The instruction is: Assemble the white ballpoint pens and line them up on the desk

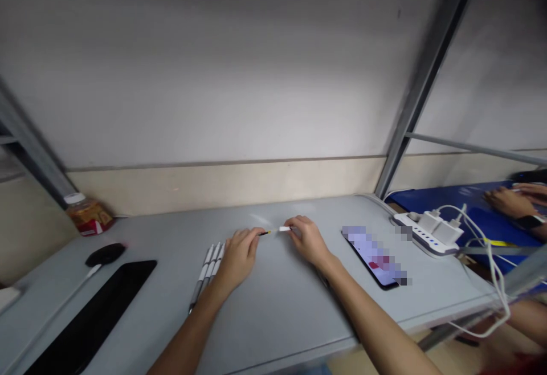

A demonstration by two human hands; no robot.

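L hand (239, 256) is curled nearly shut, thumb + fingertips pinching a slim pen (265, 232). Only its dark tip w/ a yellow bit shows, pointing right, just above the grey desk (273, 306). R hand (308, 239) is likewise closed in a pinch on a small white cap (284, 228). Cap and pen tip face each other w/ a small gap, not touching, mid-desk near the back edge. A row of white pens (210, 268) lies just beside the L wrist. Risks, as I judge them: cap is tiny and held by the very end, so a slip could send it rolling toward the phone (376, 258) or off the desk. The L forearm could nudge the pen row and scatter it. An exposed tip may mark fingers. Cables (491, 261) off the power strip (427, 231) hang over the R edge, so there's a snag risk for the R elbow. Writing: none readable. The phone screen is blurred, and the label on the bottle (88, 215) is red/orange, text too small. A mouse (105, 254) and black mat (94, 318) sit far L. A co-worker's hands (513, 199) are far R, well apart.
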